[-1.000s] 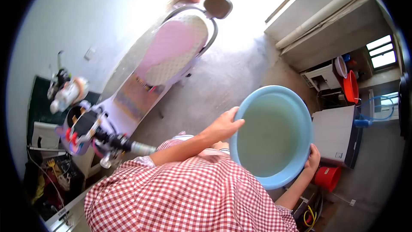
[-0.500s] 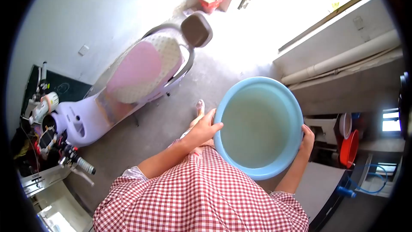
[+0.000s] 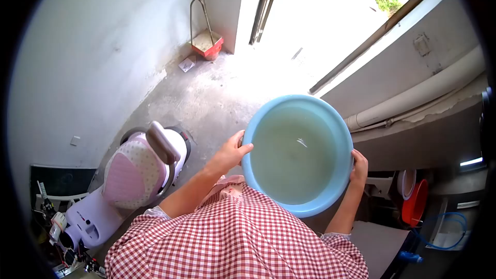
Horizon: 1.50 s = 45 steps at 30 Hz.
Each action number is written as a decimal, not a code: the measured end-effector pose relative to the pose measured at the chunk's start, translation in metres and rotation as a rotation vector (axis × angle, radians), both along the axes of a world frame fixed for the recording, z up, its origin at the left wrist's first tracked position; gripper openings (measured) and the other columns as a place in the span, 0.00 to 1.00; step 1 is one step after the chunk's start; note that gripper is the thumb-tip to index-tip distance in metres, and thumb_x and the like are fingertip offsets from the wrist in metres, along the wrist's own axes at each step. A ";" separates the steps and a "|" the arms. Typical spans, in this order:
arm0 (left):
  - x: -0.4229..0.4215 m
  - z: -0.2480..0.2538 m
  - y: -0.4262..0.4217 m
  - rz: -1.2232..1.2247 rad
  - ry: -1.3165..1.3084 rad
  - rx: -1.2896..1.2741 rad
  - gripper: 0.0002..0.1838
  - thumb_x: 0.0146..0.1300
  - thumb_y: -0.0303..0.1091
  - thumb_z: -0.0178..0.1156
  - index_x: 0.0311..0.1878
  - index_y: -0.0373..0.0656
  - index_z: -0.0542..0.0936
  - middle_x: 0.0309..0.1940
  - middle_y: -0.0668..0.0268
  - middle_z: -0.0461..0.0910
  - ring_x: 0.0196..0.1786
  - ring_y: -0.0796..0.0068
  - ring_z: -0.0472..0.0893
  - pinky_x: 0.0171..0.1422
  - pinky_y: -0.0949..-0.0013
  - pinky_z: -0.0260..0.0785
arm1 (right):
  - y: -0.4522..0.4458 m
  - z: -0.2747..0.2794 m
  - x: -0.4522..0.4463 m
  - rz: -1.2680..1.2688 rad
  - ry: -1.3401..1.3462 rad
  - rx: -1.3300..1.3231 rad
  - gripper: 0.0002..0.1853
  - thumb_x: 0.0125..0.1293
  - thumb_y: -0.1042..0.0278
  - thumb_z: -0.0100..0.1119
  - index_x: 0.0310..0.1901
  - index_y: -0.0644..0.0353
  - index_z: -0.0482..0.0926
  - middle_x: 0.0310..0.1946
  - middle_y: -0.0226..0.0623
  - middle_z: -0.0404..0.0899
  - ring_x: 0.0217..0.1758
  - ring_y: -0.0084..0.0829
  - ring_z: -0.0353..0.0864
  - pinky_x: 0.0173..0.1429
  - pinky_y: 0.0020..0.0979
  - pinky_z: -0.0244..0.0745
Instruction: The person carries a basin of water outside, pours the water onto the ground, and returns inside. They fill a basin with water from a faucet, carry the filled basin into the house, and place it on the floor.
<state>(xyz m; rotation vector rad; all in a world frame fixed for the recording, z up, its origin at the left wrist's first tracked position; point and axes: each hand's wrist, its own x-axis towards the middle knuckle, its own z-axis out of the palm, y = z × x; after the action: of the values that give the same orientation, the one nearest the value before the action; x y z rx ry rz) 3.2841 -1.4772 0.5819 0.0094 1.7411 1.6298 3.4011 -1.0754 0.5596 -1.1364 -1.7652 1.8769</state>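
Observation:
A large round light-blue basin [image 3: 338, 175] is held in front of my checked clothing, with cloudy water [image 3: 293, 157] inside it. My left hand [image 3: 232, 152] grips its left rim, the thumb over the edge and the fingers hidden below. On the opposite side, my right hand [image 3: 359, 166] is closed around the right rim, its fingers partly out of sight behind the wall. A small bright reflection shows on the water's surface.
A lilac scooter [image 3: 139, 168] stands at the left by the wall. Ahead is a bright open doorway [image 3: 305, 26], with a red dustpan [image 3: 209, 45] in the corner beside it. A white pipe [image 3: 413, 93] runs along the right wall; a red basin [image 3: 415, 204] sits lower right.
I have moved forward toward the doorway with the basin still in both hands. The scooter has slid down and left in view, and the dustpan and doorway appear nearer.

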 end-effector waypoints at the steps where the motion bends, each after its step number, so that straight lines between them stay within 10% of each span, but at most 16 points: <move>1: -0.026 -0.005 0.020 0.016 0.022 0.037 0.25 0.62 0.33 0.49 0.61 0.34 0.59 0.43 0.53 0.74 0.40 0.67 0.78 0.37 0.66 0.75 | 0.017 0.004 -0.030 0.044 0.036 -0.030 0.14 0.56 0.74 0.51 0.42 0.74 0.75 0.34 0.41 0.78 0.36 0.29 0.77 0.42 0.25 0.71; 12: -0.252 0.004 0.196 0.272 -0.062 0.085 0.23 0.62 0.31 0.49 0.60 0.36 0.62 0.39 0.59 0.74 0.39 0.74 0.77 0.34 0.71 0.75 | 0.205 0.017 -0.343 0.260 0.006 -0.041 0.13 0.57 0.74 0.50 0.41 0.73 0.75 0.33 0.41 0.78 0.33 0.27 0.77 0.38 0.24 0.73; 30: -0.808 0.004 0.465 -0.123 0.093 0.057 0.21 0.61 0.31 0.48 0.57 0.33 0.63 0.35 0.59 0.77 0.32 0.75 0.79 0.30 0.71 0.76 | 0.443 -0.007 -0.758 -0.099 0.108 -0.096 0.11 0.55 0.77 0.50 0.38 0.74 0.76 0.31 0.41 0.78 0.31 0.29 0.77 0.37 0.27 0.74; 45: -1.174 -0.033 0.673 0.010 0.049 0.111 0.22 0.62 0.34 0.47 0.59 0.36 0.65 0.40 0.60 0.75 0.37 0.72 0.77 0.33 0.68 0.74 | 0.663 -0.033 -1.156 -0.062 0.074 -0.007 0.12 0.54 0.73 0.53 0.38 0.72 0.77 0.31 0.41 0.77 0.34 0.30 0.75 0.39 0.29 0.72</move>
<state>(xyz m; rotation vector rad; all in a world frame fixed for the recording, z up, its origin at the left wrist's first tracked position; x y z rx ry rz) 2.1097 -0.8046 0.5489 0.0942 1.6872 1.7447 2.2454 -0.4128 0.5262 -1.0967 -1.6663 1.8663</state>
